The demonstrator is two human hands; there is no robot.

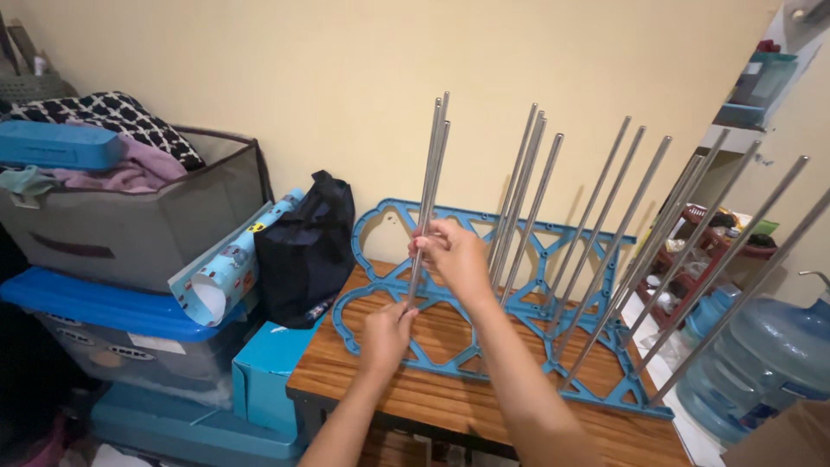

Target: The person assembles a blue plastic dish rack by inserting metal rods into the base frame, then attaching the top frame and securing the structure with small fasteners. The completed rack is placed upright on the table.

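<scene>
A blue plastic rack frame (527,311) lies on a wooden table (441,398), with several thin metal rods (596,251) standing up out of it. A second blue frame panel (389,220) leans against the wall behind. My right hand (456,259) grips a bundle of metal rods (430,173) partway up. My left hand (386,333) holds the bottom end of the same bundle, just above the frame's left side.
A dark bag (307,251) and a roll of patterned paper (226,264) stand left of the table. Grey and blue storage bins (130,225) are stacked further left. A large water jug (761,363) and a cluttered shelf (718,251) sit at the right.
</scene>
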